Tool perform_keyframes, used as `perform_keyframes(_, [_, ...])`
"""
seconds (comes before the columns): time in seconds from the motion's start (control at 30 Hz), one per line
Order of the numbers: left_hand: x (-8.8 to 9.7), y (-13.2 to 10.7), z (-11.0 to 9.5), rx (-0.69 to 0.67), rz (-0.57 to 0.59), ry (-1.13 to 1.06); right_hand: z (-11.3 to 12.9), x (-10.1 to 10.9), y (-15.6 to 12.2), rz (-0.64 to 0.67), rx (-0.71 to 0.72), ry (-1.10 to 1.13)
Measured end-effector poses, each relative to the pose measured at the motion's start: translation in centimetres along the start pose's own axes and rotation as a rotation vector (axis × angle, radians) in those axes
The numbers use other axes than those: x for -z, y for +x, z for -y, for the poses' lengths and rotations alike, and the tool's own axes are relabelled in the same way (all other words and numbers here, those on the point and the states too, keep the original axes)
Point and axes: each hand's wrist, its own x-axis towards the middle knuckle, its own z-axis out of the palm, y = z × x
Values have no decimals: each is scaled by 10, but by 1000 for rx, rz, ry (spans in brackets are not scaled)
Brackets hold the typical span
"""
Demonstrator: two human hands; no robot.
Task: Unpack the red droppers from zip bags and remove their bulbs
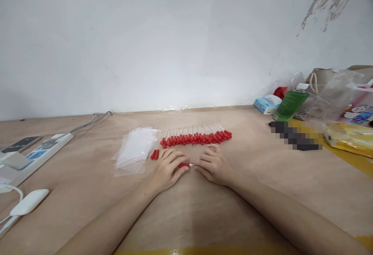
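My left hand (167, 167) and my right hand (212, 164) meet on the wooden table (186, 216), and together they pinch one dropper (186, 165). Its red rubber bulb lies at my left fingertips and its clear tube at my right fingertips. Just beyond the hands runs a row of several droppers (196, 135) with red bulbs and clear tubes. Two loose red bulbs (154, 154) lie left of my left hand. A stack of small clear zip bags (135, 150) sits further left.
A white power strip (40, 154) with a phone (20, 144) beside it lies at the left, with a white adapter (29, 202) and cables nearer me. At the right stand a green bottle (290, 105), a tissue pack (266, 104), plastic bags (344, 99) and yellow packaging (349, 138).
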Motion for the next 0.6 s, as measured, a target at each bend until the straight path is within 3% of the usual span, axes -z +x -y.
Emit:
perform_keyframes(0.23, [2,1,0,19,108,-5,1,1,-3,-30,18,26])
perform_keyframes(0.6, [4,-3,1,-3,145,-38,3,2,-3,10,30,16])
